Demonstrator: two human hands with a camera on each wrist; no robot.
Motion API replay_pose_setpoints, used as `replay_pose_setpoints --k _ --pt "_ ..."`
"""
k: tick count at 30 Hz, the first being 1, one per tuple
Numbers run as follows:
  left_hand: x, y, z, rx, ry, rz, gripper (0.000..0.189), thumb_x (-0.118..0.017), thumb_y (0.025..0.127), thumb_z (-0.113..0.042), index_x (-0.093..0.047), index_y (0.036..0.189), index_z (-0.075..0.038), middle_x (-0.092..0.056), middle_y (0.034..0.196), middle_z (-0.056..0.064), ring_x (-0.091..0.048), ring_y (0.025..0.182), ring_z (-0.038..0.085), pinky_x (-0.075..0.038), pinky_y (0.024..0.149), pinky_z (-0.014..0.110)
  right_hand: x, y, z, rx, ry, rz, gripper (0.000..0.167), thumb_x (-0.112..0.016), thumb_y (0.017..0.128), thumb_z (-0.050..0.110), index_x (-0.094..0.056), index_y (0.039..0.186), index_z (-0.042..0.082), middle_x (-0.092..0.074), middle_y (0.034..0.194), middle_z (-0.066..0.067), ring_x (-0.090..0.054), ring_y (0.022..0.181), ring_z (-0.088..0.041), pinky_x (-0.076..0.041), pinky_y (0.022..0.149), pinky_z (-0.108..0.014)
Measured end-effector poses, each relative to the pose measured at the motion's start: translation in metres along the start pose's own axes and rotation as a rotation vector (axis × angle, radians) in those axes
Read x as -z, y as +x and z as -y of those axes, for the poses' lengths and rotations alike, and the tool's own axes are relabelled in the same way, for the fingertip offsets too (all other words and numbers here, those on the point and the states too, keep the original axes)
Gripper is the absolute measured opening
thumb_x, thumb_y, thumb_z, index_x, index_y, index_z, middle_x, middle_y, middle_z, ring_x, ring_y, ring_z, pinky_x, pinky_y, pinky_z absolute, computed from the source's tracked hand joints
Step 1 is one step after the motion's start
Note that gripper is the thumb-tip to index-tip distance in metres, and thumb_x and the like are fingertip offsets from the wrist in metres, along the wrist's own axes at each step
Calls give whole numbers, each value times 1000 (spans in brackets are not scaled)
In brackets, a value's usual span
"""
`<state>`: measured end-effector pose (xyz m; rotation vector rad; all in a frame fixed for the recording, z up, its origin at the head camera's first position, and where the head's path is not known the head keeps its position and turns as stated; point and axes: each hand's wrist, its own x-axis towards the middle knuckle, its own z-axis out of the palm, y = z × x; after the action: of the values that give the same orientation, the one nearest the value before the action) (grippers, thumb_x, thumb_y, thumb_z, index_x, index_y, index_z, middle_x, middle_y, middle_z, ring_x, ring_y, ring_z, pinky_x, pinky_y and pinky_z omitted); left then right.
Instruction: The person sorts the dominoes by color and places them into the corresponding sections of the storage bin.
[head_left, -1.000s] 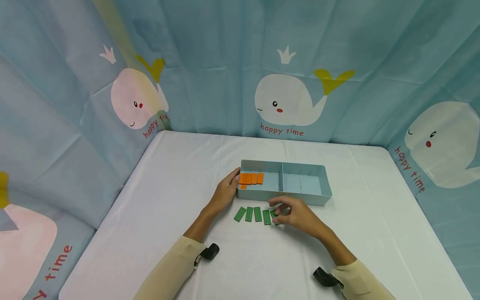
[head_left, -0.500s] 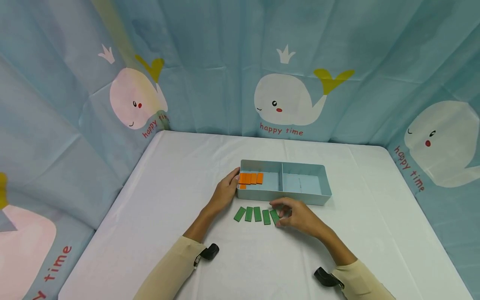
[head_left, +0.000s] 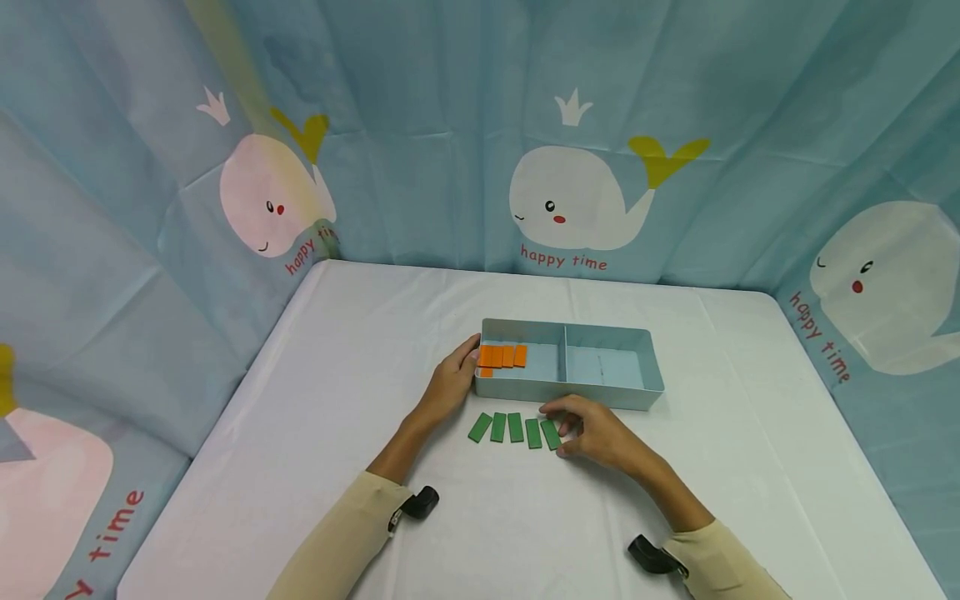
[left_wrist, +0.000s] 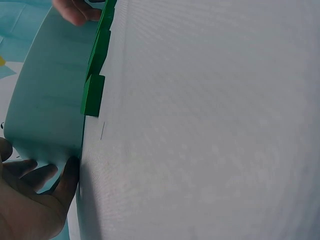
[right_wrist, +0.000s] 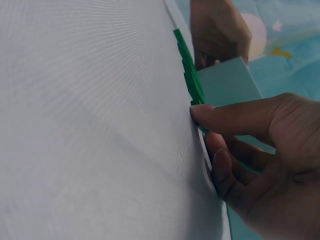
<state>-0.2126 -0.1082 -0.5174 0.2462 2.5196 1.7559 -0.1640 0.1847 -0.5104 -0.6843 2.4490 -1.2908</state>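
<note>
My left hand (head_left: pixel 446 390) holds the left end of a two-compartment blue-grey box (head_left: pixel 570 393), a fingertip over its rim and the other fingers against the end wall. Several orange tiles (head_left: pixel 508 357) lie in the left compartment. In front of the box, several green tiles form a slightly fanned row, the leftmost green tile (left_wrist: pixel 93 95) showing in the left wrist view. My right hand (head_left: pixel 603 435) is at the row's right end. Its thumb (right_wrist: pixel 215 116) touches the near corner of the rightmost green tile (head_left: pixel 550 434), its index finger extended past the far end.
A white cloth (head_left: pixel 360 333) covers the table under the box and tiles. Behind and to the sides hangs a blue curtain (head_left: pixel 420 192) printed with whales. Black straps with cameras sit on both cuffs, the left camera (head_left: pixel 422 502) nearest the tiles.
My right hand has shifted slightly right, its thumb sliding off the rightmost green tile to its near corner, so more of that tile shows. The left hand and the box stay in place.
</note>
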Motion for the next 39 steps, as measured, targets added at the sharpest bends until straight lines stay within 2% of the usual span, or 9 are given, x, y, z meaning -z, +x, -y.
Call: replay_pose_setpoints --k 6,13,20,29,35,39 --pt "0 0 -1 7 4 0 57 -39 117 -34 -34 166 -7 -39 170 7 -32 160 27 -26 131 51 -2 -1 1 15 -36 -6 60 -87 78 -9 -71 133 8 -69 126 -7 -65 93 -19 -58 79 -26" --pt "0 -1 -2 15 4 1 56 -39 117 -36 -35 167 -11 -39 170 6 -32 159 27 -25 131 51 -3 -2 -2 28 -23 -17 56 -87 80 -6 -72 131 10 -70 124 -6 -65 94 -20 -57 80 -26" --pt "0 -2 -4 19 0 -2 55 -40 117 -33 -35 166 -9 -39 170 7 -32 159 28 -26 131 51 -3 -4 -1 38 -7 -25 53 -88 81 -2 -72 131 10 -70 123 -6 -65 94 -21 -56 78 -25" --pt "-1 -1 -3 12 -2 -4 56 -39 117 -32 -34 166 -7 -38 170 7 -32 159 28 -25 131 52 -1 -8 8 8 1 -36 53 -86 85 2 -71 134 11 -70 123 -1 -68 97 -21 -59 78 -26" --pt "0 -1 -4 14 -12 -2 55 -39 117 -32 -35 166 -9 -39 170 7 -32 159 27 -26 131 50 5 -11 13 44 -25 -80 54 -87 85 2 -70 135 8 -72 123 -2 -70 99 -21 -61 81 -30" --pt "0 -1 -4 13 -8 -3 55 -39 117 -31 -35 166 -7 -39 170 7 -32 159 27 -26 131 50 11 -12 17 37 -26 -112 53 -88 85 4 -71 135 10 -72 124 -1 -70 100 -18 -62 82 -33"
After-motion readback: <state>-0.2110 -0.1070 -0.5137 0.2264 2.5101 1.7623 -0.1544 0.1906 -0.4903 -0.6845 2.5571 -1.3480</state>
